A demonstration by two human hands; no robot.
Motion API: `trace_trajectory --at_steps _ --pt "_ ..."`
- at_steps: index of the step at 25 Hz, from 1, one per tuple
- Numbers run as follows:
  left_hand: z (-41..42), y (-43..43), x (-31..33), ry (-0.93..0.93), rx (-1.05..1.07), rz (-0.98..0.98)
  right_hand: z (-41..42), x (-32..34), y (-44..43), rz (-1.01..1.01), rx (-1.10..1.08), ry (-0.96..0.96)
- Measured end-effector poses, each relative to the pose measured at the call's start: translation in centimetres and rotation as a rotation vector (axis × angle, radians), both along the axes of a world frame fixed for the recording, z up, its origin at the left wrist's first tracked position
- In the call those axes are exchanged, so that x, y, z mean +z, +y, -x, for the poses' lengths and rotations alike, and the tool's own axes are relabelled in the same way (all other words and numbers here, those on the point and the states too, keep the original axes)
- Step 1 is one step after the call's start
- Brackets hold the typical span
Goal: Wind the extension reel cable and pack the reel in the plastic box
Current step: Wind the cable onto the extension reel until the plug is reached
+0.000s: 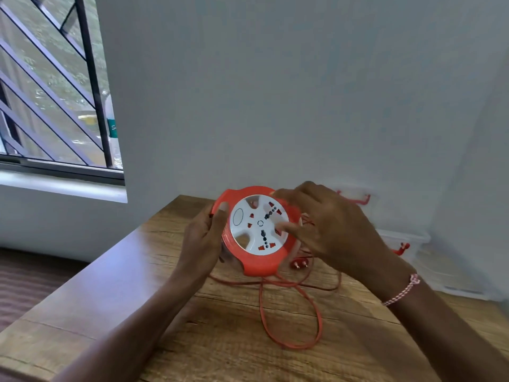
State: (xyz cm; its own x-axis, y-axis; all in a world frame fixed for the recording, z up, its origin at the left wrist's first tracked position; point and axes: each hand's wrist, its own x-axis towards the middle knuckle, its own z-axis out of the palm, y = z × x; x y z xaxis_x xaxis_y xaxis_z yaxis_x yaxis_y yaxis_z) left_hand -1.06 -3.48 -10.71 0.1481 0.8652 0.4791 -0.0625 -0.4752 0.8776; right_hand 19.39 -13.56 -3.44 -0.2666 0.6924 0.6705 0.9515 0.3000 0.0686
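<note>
An orange extension reel (257, 267) with a white socket face (254, 230) is held tilted above the wooden table (225, 351). My left hand (203, 241) grips its left rim, thumb on the orange edge. My right hand (327, 230) rests on the right side, a finger pressed into the white face. Loose orange cable (292, 323) lies in loops on the table below the reel. Its orange plug (300, 263) lies under my right hand. A clear plastic box (407, 241) with orange clips stands at the back right, partly hidden by my right hand.
A white wall runs along the far edge of the table. A barred window (55, 86) is at the upper left. The table's left edge drops to a dark floor (33, 279). A clear lid or second box part (358, 197) leans by the wall.
</note>
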Motion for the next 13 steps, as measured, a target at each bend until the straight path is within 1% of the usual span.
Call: trace_trajectory --at_steps 2,5,8,11,13 --pt "0.0 0.0 0.0 0.024 0.022 -0.032 2.0 0.7 -0.1 0.058 -0.061 -0.149" --pt "-0.1 -0.1 -0.4 0.048 0.042 -0.069 4.1 0.0 0.8 0.076 -0.170 -0.247" --pt "0.0 -0.1 -0.4 0.059 0.074 -0.073 4.8 -0.3 1.2 0.087 -0.238 -0.256" --pt "0.1 0.0 -0.4 0.057 0.090 -0.073 5.3 -0.4 1.2 0.050 -0.268 -0.273" --pt "-0.1 0.0 -0.4 0.048 0.099 -0.098 5.4 -0.6 1.3 0.059 -0.259 -0.191"
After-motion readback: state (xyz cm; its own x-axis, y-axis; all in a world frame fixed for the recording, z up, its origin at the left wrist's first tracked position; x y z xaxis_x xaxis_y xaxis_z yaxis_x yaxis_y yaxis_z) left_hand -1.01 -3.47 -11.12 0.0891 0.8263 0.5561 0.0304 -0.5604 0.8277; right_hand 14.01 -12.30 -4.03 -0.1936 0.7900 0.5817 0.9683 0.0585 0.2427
